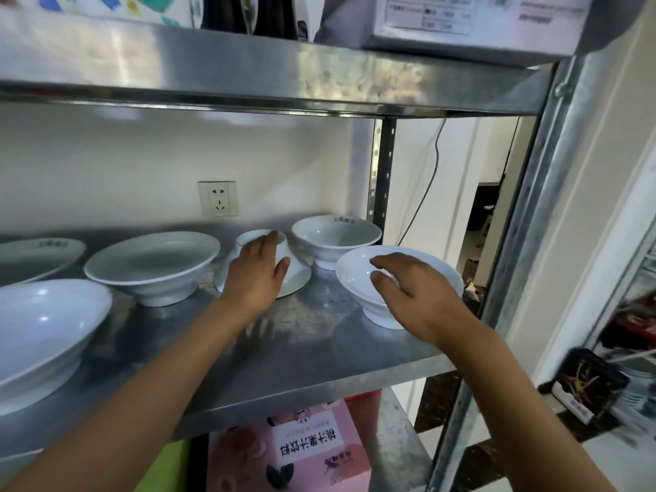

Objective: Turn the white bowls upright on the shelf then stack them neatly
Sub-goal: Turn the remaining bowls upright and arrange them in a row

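White bowls stand on the steel shelf [319,353]. Right hand [408,296], fingers loosely spread, touches the near upright bowl [426,264]; left hand [257,275] grips the inverted bowl [294,275], apparently the last unturned. Next: flip it, then stack. Behind: wall socket [218,198].

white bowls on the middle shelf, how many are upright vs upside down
Upright white ceramic bowls: 5
Upside-down white ceramic bowl, under the left hand: 1
Total: 6
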Action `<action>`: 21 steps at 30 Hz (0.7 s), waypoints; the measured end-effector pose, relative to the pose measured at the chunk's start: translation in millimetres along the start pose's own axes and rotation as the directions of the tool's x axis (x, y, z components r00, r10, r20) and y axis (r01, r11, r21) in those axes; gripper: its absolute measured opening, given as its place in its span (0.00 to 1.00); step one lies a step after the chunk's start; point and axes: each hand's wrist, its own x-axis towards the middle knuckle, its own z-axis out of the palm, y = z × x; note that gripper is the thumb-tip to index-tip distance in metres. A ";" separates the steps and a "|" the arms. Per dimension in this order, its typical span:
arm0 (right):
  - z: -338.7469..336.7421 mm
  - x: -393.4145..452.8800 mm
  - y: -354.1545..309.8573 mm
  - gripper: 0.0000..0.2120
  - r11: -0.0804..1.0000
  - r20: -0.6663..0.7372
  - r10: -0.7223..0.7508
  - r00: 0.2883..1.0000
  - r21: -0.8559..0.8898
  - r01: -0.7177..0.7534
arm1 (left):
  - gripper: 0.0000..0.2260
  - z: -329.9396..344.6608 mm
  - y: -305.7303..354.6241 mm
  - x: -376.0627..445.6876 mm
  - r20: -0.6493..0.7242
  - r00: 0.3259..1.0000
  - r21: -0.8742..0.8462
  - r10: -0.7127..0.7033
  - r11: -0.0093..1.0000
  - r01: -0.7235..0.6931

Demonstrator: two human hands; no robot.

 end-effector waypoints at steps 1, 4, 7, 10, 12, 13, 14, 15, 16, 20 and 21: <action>3.4 3.7 -3.9 0.19 1.000 -0.017 -0.008 1.000 0.002 0.008 | 0.25 1.2 -3.6 2.8 0.027 0.999 0.059 -0.025 0.998 0.023; 12.1 11.3 -15.0 0.20 0.998 -0.059 -0.064 0.996 0.026 0.065 | 0.25 2.5 -9.7 9.9 0.101 0.993 0.183 -0.065 0.982 0.046; 15.7 16.1 -26.3 0.19 0.992 -0.091 -0.119 0.989 0.040 0.123 | 0.21 0.3 -10.2 14.3 0.107 0.992 0.210 -0.070 0.977 0.046; 15.0 18.2 -36.9 0.16 0.983 -0.204 -0.143 0.969 0.085 0.163 | 0.18 -1.3 -8.8 14.7 0.085 0.994 0.189 -0.068 0.981 0.051; 12.9 18.6 -42.3 0.14 0.975 -0.254 -0.122 0.959 0.151 0.164 | 0.17 -2.4 -7.3 11.8 0.065 0.996 0.169 -0.060 0.984 0.049; 12.5 19.4 -44.9 0.14 0.970 -0.265 -0.111 0.958 0.180 0.162 | 0.16 -3.3 -6.8 8.9 0.050 0.997 0.150 -0.050 0.988 0.042; 12.6 19.7 -46.8 0.14 0.967 -0.268 -0.102 0.958 0.200 0.159 | 0.16 -4.3 -5.7 5.7 0.031 0.999 0.122 -0.038 0.992 0.034; 13.7 19.8 -49.4 0.13 0.964 -0.263 -0.094 0.960 0.217 0.154 | 0.15 -6.0 -5.0 2.5 0.005 0.999 0.087 -0.031 0.996 0.031; 15.2 19.6 -52.2 0.13 0.962 -0.251 -0.085 0.964 0.232 0.146 | 0.13 -8.2 -4.6 -0.5 -0.021 0.999 0.052 -0.029 0.998 0.030; 22.5 13.0 -63.1 0.13 0.954 -0.188 -0.061 0.980 0.277 0.112 | 0.10 -17.5 -1.0 -17.9 -0.061 0.998 -0.041 -0.018 0.999 0.015; 23.3 10.0 -65.4 0.13 0.951 -0.182 -0.040 0.983 0.296 0.093 | 0.10 -20.1 0.2 -24.1 -0.069 0.998 -0.059 -0.015 0.998 0.011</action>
